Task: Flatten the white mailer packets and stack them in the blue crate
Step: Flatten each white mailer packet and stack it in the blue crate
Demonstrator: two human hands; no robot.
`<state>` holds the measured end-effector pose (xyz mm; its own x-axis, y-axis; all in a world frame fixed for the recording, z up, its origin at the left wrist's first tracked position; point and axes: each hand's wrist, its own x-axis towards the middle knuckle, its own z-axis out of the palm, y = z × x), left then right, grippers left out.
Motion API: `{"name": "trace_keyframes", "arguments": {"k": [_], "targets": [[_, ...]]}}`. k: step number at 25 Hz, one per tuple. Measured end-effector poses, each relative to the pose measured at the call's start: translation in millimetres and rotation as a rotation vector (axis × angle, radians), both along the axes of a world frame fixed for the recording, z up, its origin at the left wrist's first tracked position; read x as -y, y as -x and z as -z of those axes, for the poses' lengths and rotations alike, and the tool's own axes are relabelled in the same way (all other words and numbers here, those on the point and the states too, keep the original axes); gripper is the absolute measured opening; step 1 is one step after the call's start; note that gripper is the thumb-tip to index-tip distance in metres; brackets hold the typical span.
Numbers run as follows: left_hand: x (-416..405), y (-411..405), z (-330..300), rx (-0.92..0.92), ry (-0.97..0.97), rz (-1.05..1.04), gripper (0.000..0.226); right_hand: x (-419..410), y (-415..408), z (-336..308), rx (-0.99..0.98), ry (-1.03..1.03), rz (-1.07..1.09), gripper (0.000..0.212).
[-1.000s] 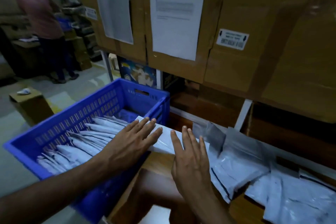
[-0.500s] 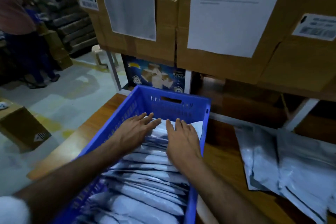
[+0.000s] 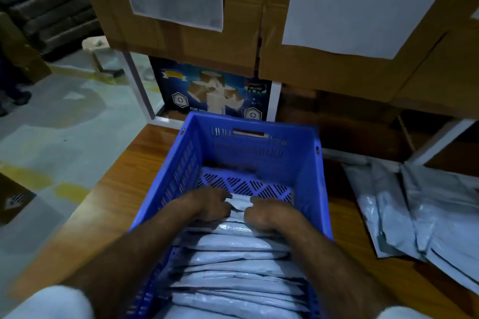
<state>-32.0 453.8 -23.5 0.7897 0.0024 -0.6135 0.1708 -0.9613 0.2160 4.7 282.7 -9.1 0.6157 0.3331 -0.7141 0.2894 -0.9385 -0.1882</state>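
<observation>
Resting on a wooden counter, the blue crate holds white mailer packets gripped by both hands: left hand, right hand; "FOR IND" is read on a far box.

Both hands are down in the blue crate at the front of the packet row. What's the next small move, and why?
Probably press the white mailer packet flat against the row, then let go. Both the left hand and right hand are curled on it at the row's far end inside the blue crate, with bare crate floor beyond. More loose packets wait on the wooden table to the right.

White mailer packets overlap inside blue crate
</observation>
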Motion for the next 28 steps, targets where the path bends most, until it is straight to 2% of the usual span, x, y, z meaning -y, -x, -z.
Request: {"name": "trace_keyframes", "arguments": {"k": [3, 5, 7, 10, 12, 13, 16, 20, 21, 24, 28], "targets": [[1, 15, -11, -0.138, 0.080, 0.014, 0.071, 7, 9, -10, -0.085, -0.010, -0.027, 0.074], [1, 26, -18, -0.159, 0.060, 0.120, 0.077, 10, 22, -11, -0.079, -0.021, -0.018, 0.076], [0, 33, -17, -0.171, -0.007, 0.199, 0.072, 11, 30, -7, -0.082, -0.008, -0.015, 0.076], [0, 40, -21, -0.042, -0.123, 0.270, 0.073, 7, 27, 2, -0.095, 0.022, -0.025, 0.078], [1, 45, -22, 0.155, -0.241, 0.342, 0.062, 4, 24, 1, -0.102, 0.068, -0.051, 0.079], [2, 49, -23, 0.175, -0.307, 0.359, 0.056, 3, 24, -1, -0.088, 0.088, -0.080, 0.079], [13, 67, -34, 0.292, -0.363, 0.289, 0.060, 9, 39, -26, 0.104, 0.034, -0.166, 0.073], [57, 87, -68, 0.632, -0.282, 0.200, 0.065, 50, 67, -51, 0.773, -0.317, -0.194, 0.079], [74, 92, -76, 0.694, -0.258, 0.160, 0.066, 69, 67, -51, 0.866, -0.396, -0.185, 0.076], [127, 98, -94, 0.723, -0.176, 0.098, 0.067, 133, 61, -50, 0.851, -0.559, -0.197, 0.073], [204, 91, -108, 0.765, -0.133, 0.088, 0.070, 225, 52, -42, 0.883, -0.613, -0.218, 0.072]]}}
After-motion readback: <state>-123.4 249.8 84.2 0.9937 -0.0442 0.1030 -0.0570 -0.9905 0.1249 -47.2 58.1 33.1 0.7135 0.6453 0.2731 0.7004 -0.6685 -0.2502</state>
